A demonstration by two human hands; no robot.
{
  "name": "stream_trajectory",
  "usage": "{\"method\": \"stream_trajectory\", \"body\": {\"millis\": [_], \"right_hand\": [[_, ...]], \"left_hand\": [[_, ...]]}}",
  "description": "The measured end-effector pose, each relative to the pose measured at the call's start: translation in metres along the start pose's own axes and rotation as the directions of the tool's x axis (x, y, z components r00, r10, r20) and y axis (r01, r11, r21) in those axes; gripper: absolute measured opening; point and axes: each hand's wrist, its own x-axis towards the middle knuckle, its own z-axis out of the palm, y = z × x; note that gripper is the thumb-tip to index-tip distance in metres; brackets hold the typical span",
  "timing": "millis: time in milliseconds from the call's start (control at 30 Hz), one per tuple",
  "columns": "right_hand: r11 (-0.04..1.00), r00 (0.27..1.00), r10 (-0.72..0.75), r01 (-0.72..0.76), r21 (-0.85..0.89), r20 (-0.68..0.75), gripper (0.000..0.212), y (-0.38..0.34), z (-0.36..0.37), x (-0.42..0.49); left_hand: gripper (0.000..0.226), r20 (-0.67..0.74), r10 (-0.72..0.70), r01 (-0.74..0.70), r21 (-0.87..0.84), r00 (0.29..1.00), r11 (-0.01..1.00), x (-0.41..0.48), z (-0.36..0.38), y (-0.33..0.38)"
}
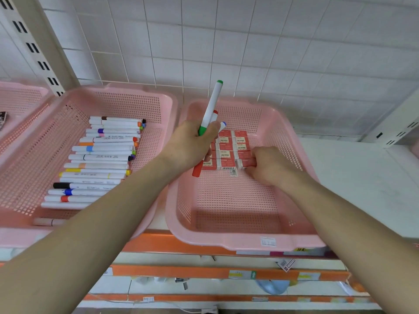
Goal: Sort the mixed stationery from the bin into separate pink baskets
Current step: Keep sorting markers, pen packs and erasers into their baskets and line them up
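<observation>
Fingers (250,168) of right hand (269,166) pinching red cardboard eraser box (245,163), placing it — left hand (190,143) gripping white plastic markers (212,106) — those next, into left pink mesh basket (127,105).

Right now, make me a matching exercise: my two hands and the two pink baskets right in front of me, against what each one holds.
Column one
1. left hand
2. right hand
3. left basket
4. right basket

Column two
A. rows of red eraser boxes
B. bundle of markers, green one sticking up
C. single eraser box at the rows' near end
D. laid markers, side by side

Pairs: 1-B, 2-C, 3-D, 4-A.
</observation>
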Motion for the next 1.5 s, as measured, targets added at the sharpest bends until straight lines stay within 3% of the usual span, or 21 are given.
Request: {"method": "stream_trajectory", "body": {"millis": [300, 367, 433, 500, 567, 700, 833, 933, 1133, 1300, 1500], "right_hand": [[0.999, 0.999, -0.027, 0.027, 0.023, 0.018, 0.014, 0.002, -0.003, -0.006], [1.000, 0.995, 0.027, -0.027, 0.004, -0.099, 0.007, 0.005, -0.007, -0.006], [0.995, 0.955, 0.038, -0.010, 0.096, -0.293, 0.021, 0.006, -0.014, -0.005], [0.946, 0.920, -0.025, 0.148, 0.288, -0.391, 0.043, 0.004, -0.020, -0.006], [0.884, 0.902, -0.163, 0.314, 0.347, -0.399, 0.052, -0.001, -0.025, -0.008], [0.793, 0.794, -0.462, 0.569, 0.215, -0.395, 0.024, 0.002, -0.027, -0.008], [0.701, 0.766, -0.530, 0.637, 0.320, -0.364, 0.023, 0.005, -0.033, -0.013], [0.694, 0.763, -0.530, 0.641, 0.327, -0.371, 0.021, 0.004, -0.031, -0.012], [0.682, 0.756, -0.476, 0.640, 0.354, -0.450, 0.025, -0.007, -0.028, -0.005], [0.677, 0.743, -0.477, 0.651, 0.342, -0.470, 0.022, -0.034, -0.025, -0.008], [0.757, 0.744, -0.445, 0.610, 0.234, -0.499, 0.016, -0.104, -0.016, -0.001]], "left_hand": [[0.042, 0.006, 0.013, -0.013, -0.006, 1.000, 1.000, -0.001, -0.001, -0.001], [0.042, 0.027, 0.007, -0.006, -0.009, 1.000, 1.000, -0.003, -0.001, 0.000], [0.040, 0.042, 0.002, -0.001, -0.022, 0.999, 1.000, -0.006, -0.001, 0.004], [0.037, 0.069, -0.009, 0.012, -0.038, 0.998, 0.999, -0.008, -0.003, 0.008], [0.036, 0.126, -0.016, 0.024, -0.065, 0.992, 0.998, -0.011, -0.004, 0.014], [0.049, 0.174, -0.001, 0.012, -0.062, 0.985, 0.998, -0.022, -0.001, 0.026], [0.046, 0.097, -0.019, 0.024, -0.043, 0.995, 0.999, -0.031, 0.000, 0.031], [0.041, 0.017, -0.078, 0.079, -0.025, 0.997, 0.997, -0.038, -0.005, 0.032], [0.033, -0.360, -0.207, 0.142, -0.199, 0.910, 0.970, -0.056, -0.049, 0.011], [0.044, -0.388, -0.260, 0.196, -0.195, 0.884, 0.961, -0.067, -0.094, -0.015], [0.037, -0.380, -0.302, 0.188, -0.308, 0.874, 0.933, -0.066, -0.166, -0.031]]}}
